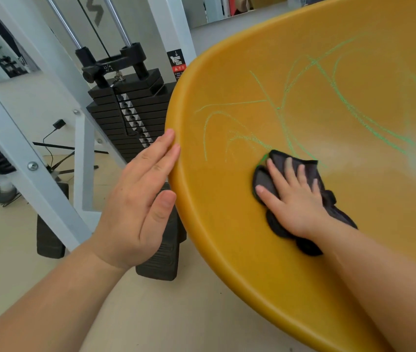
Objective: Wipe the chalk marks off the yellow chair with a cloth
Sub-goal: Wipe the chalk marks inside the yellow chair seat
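The yellow chair (227, 224) fills the right half of the view, its curved shell facing me. Green chalk marks (288, 97) loop across the shell, from the left part up to the far right. A dark grey cloth (303, 165) lies flat on the shell at the lower end of the marks. My right hand (295, 199) presses on the cloth with straight, spread fingers. My left hand (141, 196) rests flat against the chair's left rim, fingers straight and together. A pale smeared patch shows on the shell to the right of the cloth.
A white-framed weight machine (31, 138) with a black weight stack (128, 115) stands close to the chair's left side. Black rubber feet (161, 252) sit on the beige floor under my left hand. A cable runs along the floor at the left.
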A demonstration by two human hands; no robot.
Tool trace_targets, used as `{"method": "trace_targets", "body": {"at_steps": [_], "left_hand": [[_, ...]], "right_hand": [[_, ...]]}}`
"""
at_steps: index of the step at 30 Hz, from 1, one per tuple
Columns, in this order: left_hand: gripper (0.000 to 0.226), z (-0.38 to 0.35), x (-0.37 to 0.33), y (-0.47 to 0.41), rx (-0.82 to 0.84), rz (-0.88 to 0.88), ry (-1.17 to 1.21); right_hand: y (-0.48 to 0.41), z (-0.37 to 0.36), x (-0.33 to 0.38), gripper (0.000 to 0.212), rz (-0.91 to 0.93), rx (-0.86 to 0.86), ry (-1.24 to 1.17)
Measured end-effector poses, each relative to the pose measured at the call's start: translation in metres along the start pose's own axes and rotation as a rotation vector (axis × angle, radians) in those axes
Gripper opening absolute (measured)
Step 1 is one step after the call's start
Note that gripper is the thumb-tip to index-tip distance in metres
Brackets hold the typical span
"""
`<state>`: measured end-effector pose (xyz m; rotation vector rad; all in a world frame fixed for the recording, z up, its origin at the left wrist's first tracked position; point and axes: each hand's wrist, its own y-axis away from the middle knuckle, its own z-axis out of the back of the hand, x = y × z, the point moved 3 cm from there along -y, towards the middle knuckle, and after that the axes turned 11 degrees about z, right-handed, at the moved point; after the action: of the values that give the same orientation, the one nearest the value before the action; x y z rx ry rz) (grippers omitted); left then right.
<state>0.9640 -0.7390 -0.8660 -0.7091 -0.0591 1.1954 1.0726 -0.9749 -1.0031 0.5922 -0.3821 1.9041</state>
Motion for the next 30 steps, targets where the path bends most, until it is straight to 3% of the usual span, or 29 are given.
{"method": "trace_targets", "body": {"at_steps": [3,7,9,11,13,17,19,21,27,30], "left_hand": [[0.065,0.0,-0.001,-0.001,-0.006,0.009,0.02],[0.063,0.001,-0.002,-0.002,-0.061,-0.024,0.019],[0.062,0.002,-0.003,-0.004,-0.096,-0.026,0.019],[0.061,0.002,-0.003,-0.006,-0.116,-0.024,0.011],[0.058,0.001,-0.002,-0.006,-0.116,-0.014,-0.016],[0.053,-0.001,0.0,-0.005,-0.104,0.006,-0.104],[0.053,-0.002,-0.002,-0.003,-0.1,0.019,-0.118],[0.054,-0.002,-0.004,-0.002,-0.101,0.029,-0.127],[0.051,-0.004,-0.006,-0.006,-0.15,-0.004,-0.133],[0.05,-0.006,-0.008,-0.01,-0.181,0.015,-0.137]], "right_hand": [[-0.003,-0.003,0.029,0.072,0.007,0.024,-0.108],[0.033,-0.001,0.109,0.065,0.42,0.004,-0.318],[0.049,0.003,0.119,0.063,0.54,0.032,-0.398],[0.049,0.003,0.103,0.059,0.578,0.049,-0.321],[0.032,-0.002,0.067,0.057,0.478,0.02,-0.16],[-0.01,0.005,-0.024,0.07,0.005,-0.051,0.092],[-0.018,0.013,-0.046,0.07,-0.166,-0.062,0.078],[-0.021,0.011,-0.032,0.066,-0.185,-0.043,-0.004],[0.017,0.001,0.103,0.06,0.418,-0.033,-0.319],[0.028,0.0,0.093,0.054,0.545,-0.002,-0.308]]}}
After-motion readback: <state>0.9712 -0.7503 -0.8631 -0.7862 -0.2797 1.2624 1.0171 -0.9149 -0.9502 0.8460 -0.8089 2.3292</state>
